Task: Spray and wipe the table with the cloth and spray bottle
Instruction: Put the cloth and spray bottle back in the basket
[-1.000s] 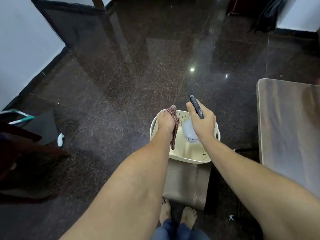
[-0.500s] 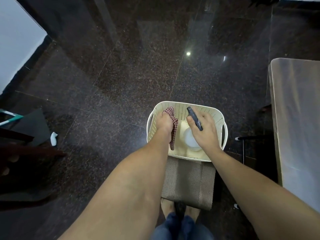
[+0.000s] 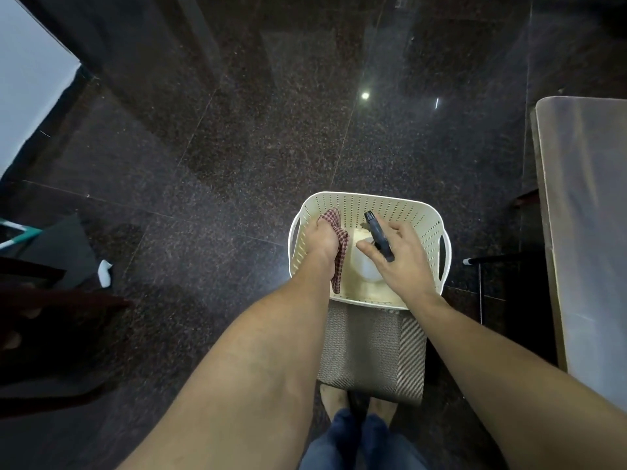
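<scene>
A cream perforated basket (image 3: 373, 197) sits on a brown woven seat (image 3: 373, 351) in front of me. My left hand (image 3: 322, 244) is inside it on the left, shut on a red checked cloth (image 3: 342, 234) that hangs down beside my wrist. The spray bottle (image 3: 378, 234), a white body under a black head, stands in the basket. My right hand (image 3: 405, 261) rests around its neck with thumb and fingers spread apart. The table (image 3: 590, 232), a pale grey top, stands at the right edge.
Dark polished stone floor surrounds the basket. A black chair leg with a white foot (image 3: 470, 261) lies between basket and table. On the left are dark furniture (image 3: 51, 300), a small white object (image 3: 105, 273) and a white wall (image 3: 27, 89). My bare feet show below.
Both hands have sunk into the basket with the cloth and bottle. My right hand's fingers, closed around the bottle before, are now spread. The view has tilted further down.
</scene>
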